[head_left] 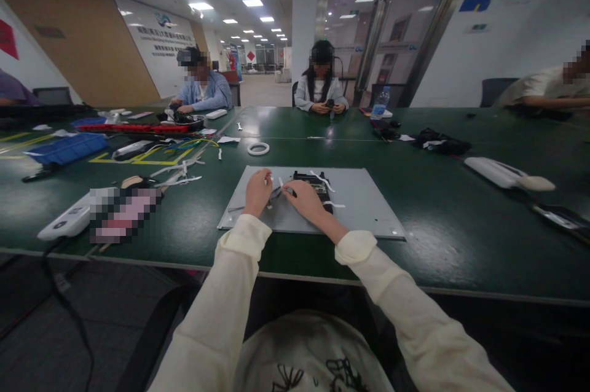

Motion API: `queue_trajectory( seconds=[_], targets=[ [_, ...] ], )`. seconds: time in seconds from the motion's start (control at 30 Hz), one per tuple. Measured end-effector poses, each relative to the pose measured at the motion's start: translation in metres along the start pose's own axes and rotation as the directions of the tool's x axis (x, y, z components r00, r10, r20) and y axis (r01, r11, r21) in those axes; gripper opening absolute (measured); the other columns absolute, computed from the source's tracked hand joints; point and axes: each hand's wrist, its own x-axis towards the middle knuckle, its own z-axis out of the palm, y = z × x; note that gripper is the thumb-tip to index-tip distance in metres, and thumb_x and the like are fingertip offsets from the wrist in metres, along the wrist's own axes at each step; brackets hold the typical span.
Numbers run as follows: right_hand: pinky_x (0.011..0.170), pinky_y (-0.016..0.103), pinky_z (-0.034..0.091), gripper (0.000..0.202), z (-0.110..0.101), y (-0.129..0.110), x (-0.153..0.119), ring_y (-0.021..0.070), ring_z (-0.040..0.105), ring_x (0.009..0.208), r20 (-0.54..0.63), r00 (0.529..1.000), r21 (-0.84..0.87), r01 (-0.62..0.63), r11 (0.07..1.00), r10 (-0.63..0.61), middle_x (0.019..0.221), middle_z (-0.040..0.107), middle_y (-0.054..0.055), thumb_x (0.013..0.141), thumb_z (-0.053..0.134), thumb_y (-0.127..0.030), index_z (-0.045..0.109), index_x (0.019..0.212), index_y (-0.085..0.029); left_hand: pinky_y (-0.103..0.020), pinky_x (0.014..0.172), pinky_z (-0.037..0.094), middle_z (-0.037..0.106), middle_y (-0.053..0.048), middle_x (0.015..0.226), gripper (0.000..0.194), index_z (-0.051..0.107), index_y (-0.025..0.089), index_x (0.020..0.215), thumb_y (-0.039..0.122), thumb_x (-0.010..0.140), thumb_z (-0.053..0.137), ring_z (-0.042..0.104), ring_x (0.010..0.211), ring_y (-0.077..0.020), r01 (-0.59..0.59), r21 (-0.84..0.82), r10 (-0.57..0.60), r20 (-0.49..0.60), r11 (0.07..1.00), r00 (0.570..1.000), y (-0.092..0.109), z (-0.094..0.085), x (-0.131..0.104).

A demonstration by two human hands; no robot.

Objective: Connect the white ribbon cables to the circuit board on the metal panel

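My left hand (258,192) is over the left part of a grey panel (364,207), its fingers curled together. Whether something sits between those fingertips is too small to make out. My right hand (305,199) is closed in a pinch close beside it, with a short white strip (281,182) standing up at its fingertips. Between and below both hands lies a thin dark cable (275,196) on the panel. Partly behind my right hand is a black device (318,184). White strips (336,204) stick out from its right side.
Beyond the panel lies a white tape roll (258,148). To the left are loose white strips (182,176), a blue tray (69,149) and a white case (69,220). Another white case (498,173) lies right. Several people sit around the green table (461,226).
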Motion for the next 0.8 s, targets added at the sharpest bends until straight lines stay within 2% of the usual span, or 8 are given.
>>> queue_trajectory(
  seconds=[0.2, 0.3, 0.43, 0.63, 0.8],
  targets=[
    [0.085, 0.025, 0.037, 0.015, 0.003, -0.006, 0.001, 0.0157, 0.054, 0.094, 0.073, 0.997, -0.094, 0.004, 0.996, 0.003, 0.094, 0.061, 0.007, 0.089, 0.044, -0.018, 0.058, 0.094, -0.014, -0.029, 0.088, 0.043, 0.067, -0.006, 0.102, 0.031, 0.056, 0.019, 0.107, 0.009, 0.082, 0.040, 0.060, 0.097, -0.0174, -0.006, -0.026, 0.010, 0.135, 1.000, 0.991, -0.001, 0.006, -0.002],
    [0.089, 0.028, 0.034, 0.017, 0.006, -0.006, 0.002, 0.0164, 0.055, 0.089, 0.096, 0.995, -0.186, 0.013, 0.982, 0.005, 0.092, 0.061, 0.007, 0.092, 0.039, -0.018, 0.056, 0.094, -0.013, -0.030, 0.091, 0.043, 0.066, -0.007, 0.107, 0.034, 0.055, 0.017, 0.114, 0.011, 0.083, 0.041, 0.060, 0.101, -0.0175, -0.056, -0.033, 0.062, 0.210, 0.998, 0.976, -0.001, 0.011, -0.003],
    [0.087, 0.030, 0.035, 0.021, 0.011, -0.005, 0.002, 0.0179, 0.055, 0.086, 0.098, 0.995, -0.285, 0.003, 0.959, 0.026, 0.090, 0.061, 0.009, 0.094, 0.034, -0.020, 0.054, 0.094, -0.013, -0.032, 0.089, 0.044, 0.066, -0.010, 0.105, 0.032, 0.058, 0.016, 0.112, 0.014, 0.084, 0.042, 0.061, 0.100, -0.0201, -0.123, 0.006, 0.116, 0.296, 0.992, 0.948, -0.003, 0.015, -0.005],
    [0.092, 0.033, 0.034, 0.016, 0.010, -0.009, -0.003, 0.0191, 0.054, 0.090, 0.101, 0.994, -0.316, 0.070, 0.946, -0.040, 0.090, 0.061, 0.009, 0.091, 0.037, -0.016, 0.053, 0.091, -0.012, -0.030, 0.095, 0.041, 0.063, -0.008, 0.115, 0.035, 0.058, 0.018, 0.114, 0.013, 0.082, 0.045, 0.057, 0.107, -0.0190, -0.088, -0.012, 0.087, 0.313, 0.996, 0.946, -0.004, 0.016, -0.007],
    [0.098, 0.037, 0.032, 0.018, 0.010, -0.017, -0.011, 0.0194, 0.055, 0.095, 0.124, 0.987, -0.328, 0.134, 0.935, -0.098, 0.092, 0.061, 0.011, 0.090, 0.037, -0.013, 0.055, 0.091, -0.012, -0.032, 0.095, 0.039, 0.063, -0.008, 0.114, 0.033, 0.057, 0.020, 0.113, 0.016, 0.083, 0.046, 0.056, 0.108, -0.0194, -0.079, 0.035, 0.062, 0.349, 0.996, 0.935, 0.004, 0.010, -0.007]
  ],
)
